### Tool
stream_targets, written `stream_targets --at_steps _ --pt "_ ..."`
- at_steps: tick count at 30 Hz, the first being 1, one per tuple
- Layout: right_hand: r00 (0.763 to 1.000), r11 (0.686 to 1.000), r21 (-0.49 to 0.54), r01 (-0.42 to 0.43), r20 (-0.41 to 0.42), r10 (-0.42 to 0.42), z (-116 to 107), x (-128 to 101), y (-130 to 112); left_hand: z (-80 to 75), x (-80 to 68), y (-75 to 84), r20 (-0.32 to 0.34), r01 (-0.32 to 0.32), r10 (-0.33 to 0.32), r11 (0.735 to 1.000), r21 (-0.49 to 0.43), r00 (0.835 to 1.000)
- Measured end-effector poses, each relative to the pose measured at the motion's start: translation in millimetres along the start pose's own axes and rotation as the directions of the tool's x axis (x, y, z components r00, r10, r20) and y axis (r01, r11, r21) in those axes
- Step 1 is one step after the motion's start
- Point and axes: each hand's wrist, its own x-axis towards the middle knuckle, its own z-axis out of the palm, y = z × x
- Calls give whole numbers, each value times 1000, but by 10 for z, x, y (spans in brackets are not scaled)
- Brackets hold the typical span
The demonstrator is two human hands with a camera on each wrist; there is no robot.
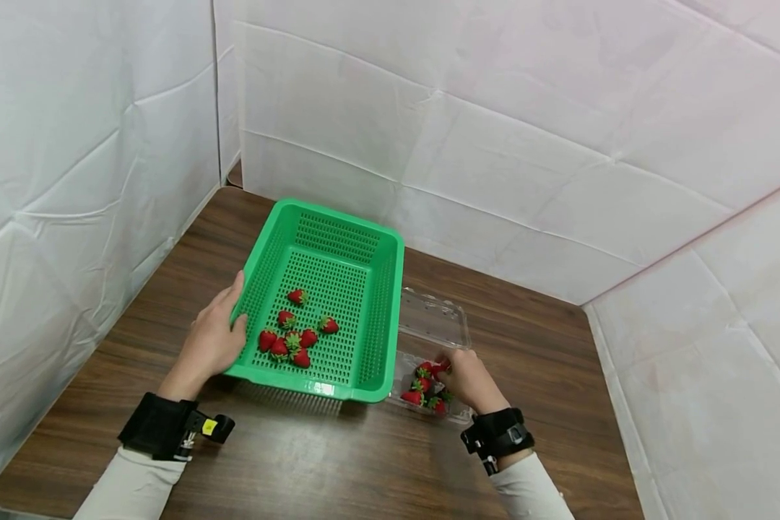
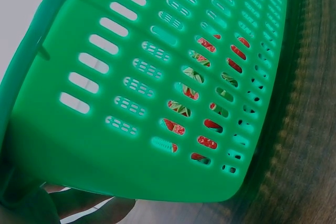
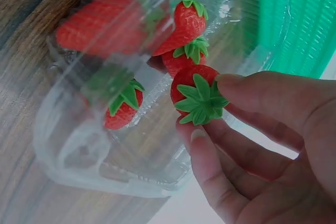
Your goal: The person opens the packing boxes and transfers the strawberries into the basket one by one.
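Observation:
A green perforated plastic basket (image 1: 328,282) has several strawberries (image 1: 308,338) lying on its near part. My left hand (image 1: 216,334) grips the basket's left rim, the thumb over the edge; in the left wrist view fingers (image 2: 113,211) show by the rim. Right of the basket lies an open clear plastic clamshell box (image 1: 434,318) with several strawberries (image 1: 422,384) inside. Over that box my right hand (image 1: 473,379) pinches one strawberry (image 3: 197,98) between thumb and fingertips, its green leaves facing the right wrist camera.
Brown wood-grain table (image 1: 286,462) lies under everything. White sheeting (image 1: 494,144) rises behind the table and on both sides. The basket's right wall stands close beside the clamshell box and partly covers it in the head view.

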Motion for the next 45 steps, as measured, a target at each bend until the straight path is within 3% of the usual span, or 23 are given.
stream_targets --at_steps 6,14,23,34,45 --pt "1000 1000 16 18 -17 -18 -61 -17 -66 2 0 0 3 5 -5 1000 -1 1000" --pt "993 992 62 114 -37 -112 -225 -53 -257 -4 6 6 1 5 -5 1000 4 1000" --pt "963 962 78 260 -96 -253 -453 -48 -474 -6 10 5 -3 -1 1 1000 1 1000" --pt "929 936 58 348 -151 -337 -689 69 -770 -4 10 4 -9 -7 7 1000 2 1000" --pt "915 919 65 389 -146 -377 -692 247 -1014 1 4 -9 -5 -5 5 1000 -2 1000"
